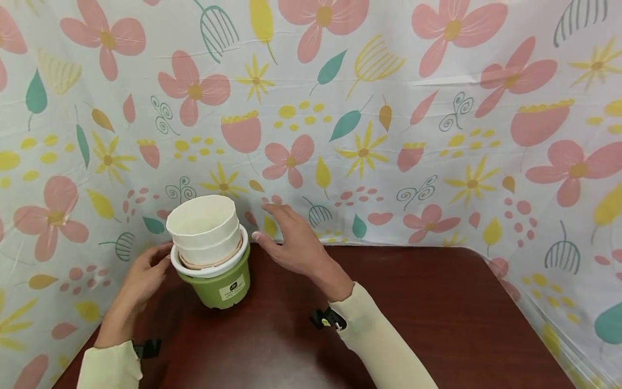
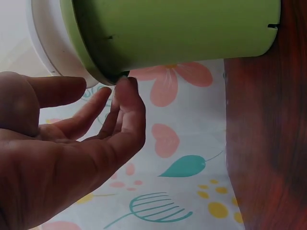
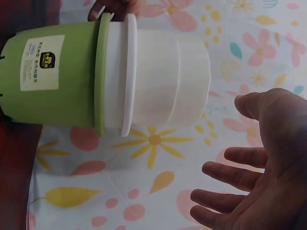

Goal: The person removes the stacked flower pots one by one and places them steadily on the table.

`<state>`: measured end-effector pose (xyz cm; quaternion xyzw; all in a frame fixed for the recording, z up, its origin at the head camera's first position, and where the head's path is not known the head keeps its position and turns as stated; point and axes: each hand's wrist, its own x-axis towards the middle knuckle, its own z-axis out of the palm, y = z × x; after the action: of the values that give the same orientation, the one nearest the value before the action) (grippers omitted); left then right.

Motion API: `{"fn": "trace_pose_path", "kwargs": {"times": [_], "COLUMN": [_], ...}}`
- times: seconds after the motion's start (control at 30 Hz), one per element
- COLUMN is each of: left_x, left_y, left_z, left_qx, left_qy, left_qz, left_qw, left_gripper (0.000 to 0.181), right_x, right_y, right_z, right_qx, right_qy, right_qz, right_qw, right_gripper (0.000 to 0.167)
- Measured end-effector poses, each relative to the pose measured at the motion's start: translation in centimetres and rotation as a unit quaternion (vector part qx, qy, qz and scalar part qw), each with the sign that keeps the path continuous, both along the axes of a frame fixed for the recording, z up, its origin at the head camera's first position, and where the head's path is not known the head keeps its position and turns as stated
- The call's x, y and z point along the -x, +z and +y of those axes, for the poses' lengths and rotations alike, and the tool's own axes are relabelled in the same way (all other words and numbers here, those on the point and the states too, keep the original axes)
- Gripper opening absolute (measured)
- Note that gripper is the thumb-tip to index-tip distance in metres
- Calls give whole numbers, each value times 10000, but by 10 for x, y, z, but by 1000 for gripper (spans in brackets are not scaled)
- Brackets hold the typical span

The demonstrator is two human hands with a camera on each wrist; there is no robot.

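Observation:
A stack of flower pots stands upright on the table. At its base is a green pot (image 1: pixel 225 289) with a pale label (image 3: pixel 42 63). A white pot (image 1: pixel 246 246) sits inside it, only its rim and upper wall showing. A taller white pot with a faceted rim (image 1: pixel 206 237) rises from the top, and a thin tan edge shows beneath it. On the stack's left, my left hand (image 1: pixel 146 275) has loosely bent fingertips (image 2: pixel 127 93) at the underside of the green rim. My right hand (image 1: pixel 296 243) is held to the right, apart from the stack, its fingers extended.
The dark reddish-brown table (image 1: pixel 427 313) extends to the right of the pots and towards me. Behind it and along both sides hangs a white sheet (image 1: pixel 369 200) printed with flowers and leaves. The stack stands near the table's back left.

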<state>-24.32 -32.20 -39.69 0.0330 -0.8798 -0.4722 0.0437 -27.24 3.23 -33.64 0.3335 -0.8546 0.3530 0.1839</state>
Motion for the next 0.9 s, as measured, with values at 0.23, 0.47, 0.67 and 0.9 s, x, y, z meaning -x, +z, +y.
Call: {"fn": "trace_pose_path", "kwargs": {"times": [0.23, 0.47, 0.67, 0.9], "left_x": [4, 7, 7, 6], "left_y": [-4, -7, -9, -9], "left_z": [2, -3, -4, -4], "left_qx": [48, -442, -827, -816], "left_qy": [-211, -255, -369, -406], "left_qz": [-79, -265, -299, -270], "left_qw": [9997, 9983, 9954, 9955], "left_gripper": [62, 63, 62, 61], "right_x": [3, 8, 11, 13], "right_y": [6, 8, 11, 13], "right_z": [-8, -17, -27, -40], "right_qx": [-30, 43, -42, -202], "right_qy": [41, 188, 431, 585], "right_qz": [-31, 94, 179, 106], "right_qw": [10000, 9998, 9989, 9980], "right_gripper": [62, 58, 56, 56]}}
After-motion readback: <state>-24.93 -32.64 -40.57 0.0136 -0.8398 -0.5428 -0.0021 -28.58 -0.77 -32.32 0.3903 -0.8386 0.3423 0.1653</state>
